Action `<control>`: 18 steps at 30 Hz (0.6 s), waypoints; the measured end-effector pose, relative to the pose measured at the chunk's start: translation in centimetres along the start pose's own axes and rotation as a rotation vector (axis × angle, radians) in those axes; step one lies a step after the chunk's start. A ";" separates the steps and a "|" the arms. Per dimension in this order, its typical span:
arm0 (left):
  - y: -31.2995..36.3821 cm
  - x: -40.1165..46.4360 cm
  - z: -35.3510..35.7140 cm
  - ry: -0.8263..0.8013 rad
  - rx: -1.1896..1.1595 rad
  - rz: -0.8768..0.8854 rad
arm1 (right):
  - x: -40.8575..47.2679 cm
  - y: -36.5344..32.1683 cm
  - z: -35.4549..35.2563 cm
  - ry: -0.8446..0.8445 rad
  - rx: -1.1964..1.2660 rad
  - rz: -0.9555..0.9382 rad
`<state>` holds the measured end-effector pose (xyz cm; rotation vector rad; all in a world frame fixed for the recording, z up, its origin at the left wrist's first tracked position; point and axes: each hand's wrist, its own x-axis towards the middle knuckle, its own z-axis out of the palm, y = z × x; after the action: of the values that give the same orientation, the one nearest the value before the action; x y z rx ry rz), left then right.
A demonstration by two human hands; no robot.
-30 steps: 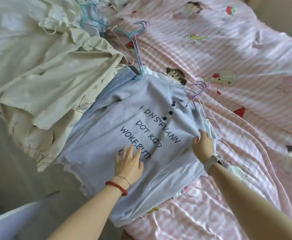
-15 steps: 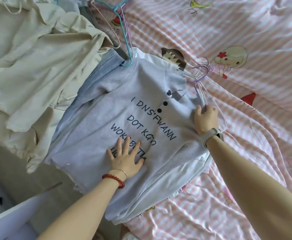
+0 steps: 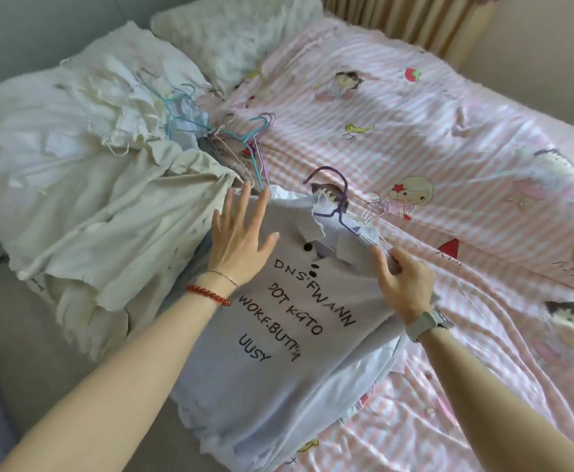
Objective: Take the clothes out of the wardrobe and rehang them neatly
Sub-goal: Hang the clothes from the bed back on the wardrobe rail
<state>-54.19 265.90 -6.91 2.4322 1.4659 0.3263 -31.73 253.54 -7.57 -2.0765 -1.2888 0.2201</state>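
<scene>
left hand [image 3: 239, 233] flat, fingers spread on lilac shirt [image 3: 279, 335]; right hand [image 3: 403, 281] pinching its shoulder by purple hanger [image 3: 341, 202].

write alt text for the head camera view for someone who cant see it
A person's right hand pinches the shoulder of a pale lilac printed top on a purple hanger, while the left hand lies flat on it. It rests on a pink striped bedsheet beside a cream clothes pile.
</scene>
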 end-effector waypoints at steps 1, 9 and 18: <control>0.3 0.5 -1.0 -0.026 0.032 0.025 | 0.4 -1.0 -1.1 0.022 0.026 -0.072; 2.3 -4.0 -8.3 -0.139 -0.231 0.051 | 2.1 -6.9 -7.0 0.112 0.000 -0.305; -7.7 -22.8 -13.1 -0.033 -0.608 -0.394 | -5.0 -18.4 0.7 -0.338 0.083 -0.551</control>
<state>-75.36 250.74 1.53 1.6341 1.5122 0.5433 -47.95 254.85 2.30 -1.5805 -1.9628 0.3759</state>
